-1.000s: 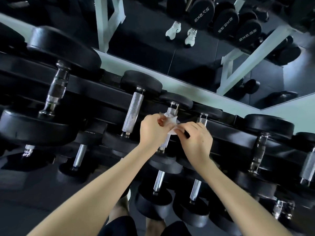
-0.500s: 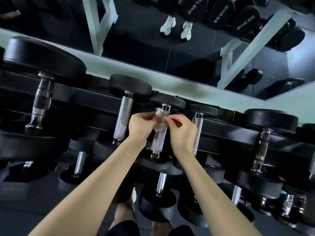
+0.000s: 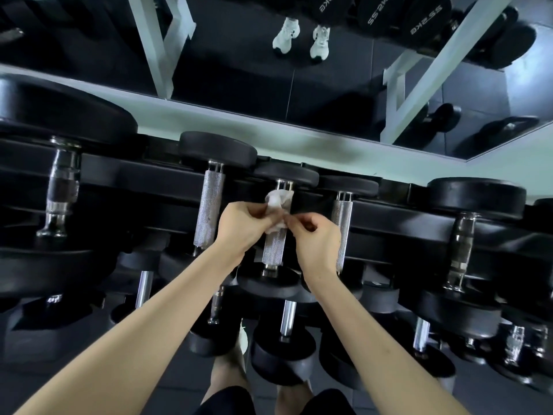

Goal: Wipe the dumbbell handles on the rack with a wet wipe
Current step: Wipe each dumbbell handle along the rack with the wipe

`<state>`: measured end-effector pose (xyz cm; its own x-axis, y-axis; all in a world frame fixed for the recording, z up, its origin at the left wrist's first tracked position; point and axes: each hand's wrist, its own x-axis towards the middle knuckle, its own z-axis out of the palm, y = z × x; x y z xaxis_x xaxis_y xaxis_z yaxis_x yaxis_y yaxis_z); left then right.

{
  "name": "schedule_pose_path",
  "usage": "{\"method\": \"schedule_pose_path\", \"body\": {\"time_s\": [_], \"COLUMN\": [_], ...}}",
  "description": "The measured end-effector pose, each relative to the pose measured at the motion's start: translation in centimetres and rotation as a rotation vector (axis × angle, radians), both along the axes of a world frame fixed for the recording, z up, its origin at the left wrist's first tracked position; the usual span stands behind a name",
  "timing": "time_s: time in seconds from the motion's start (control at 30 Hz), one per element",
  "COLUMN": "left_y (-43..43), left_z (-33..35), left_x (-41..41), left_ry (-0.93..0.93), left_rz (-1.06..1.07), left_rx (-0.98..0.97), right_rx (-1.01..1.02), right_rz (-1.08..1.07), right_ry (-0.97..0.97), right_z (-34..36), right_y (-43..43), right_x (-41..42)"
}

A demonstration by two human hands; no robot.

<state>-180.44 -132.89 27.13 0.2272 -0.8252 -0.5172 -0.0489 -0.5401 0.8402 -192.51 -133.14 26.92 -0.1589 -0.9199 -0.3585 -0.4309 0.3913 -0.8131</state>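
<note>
Two hands meet at frame ctr: left hand (image 3: 239,226) & right hand (image 3: 314,238) each pinch the white wipe (image 3: 278,203), which is bunched round the top end of a knurled handle (image 3: 273,248) on the rack's (image 3: 149,178) upper row. Left hand sits at 8 o'clock of the wipe, right at 4 o'clock; more dumbbells lie at 9 & 3 o'clock.

One head cam, wide-angle: faces fwd & down onto rack (image 3: 143,178), close in front.
</note>
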Motion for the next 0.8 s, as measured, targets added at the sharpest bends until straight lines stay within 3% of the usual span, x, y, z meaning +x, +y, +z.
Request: {"method": "schedule_pose_path", "body": {"time_s": [0.13,0.3,0.7,0.8], "left_y": [-1.5,0.1,2.4,1.7], "left_z": [0.4,-0.1,1.0,2.5], "left_x": [-0.2,0.2,1.1,1.2], "left_ry": [0.019,-0.018,-0.615,-0.689], "left_rz": [0.054,-0.108,-0.717,-0.783], "left_rx": [-0.026,0.016,0.16,0.17], "right_rx": [-0.056,-0.002,0.162,0.174], "right_rz": [-0.048,0.055,0.357,0.319], "right_ry": [0.036,0.085,0.329,0.264], "right_z": [0.0,-0.3,0.9,1.5], "right_y": [-2.1,-0.4,3.3,3.8], "right_x": [0.7,-0.2,-2.0,-2.0]}}
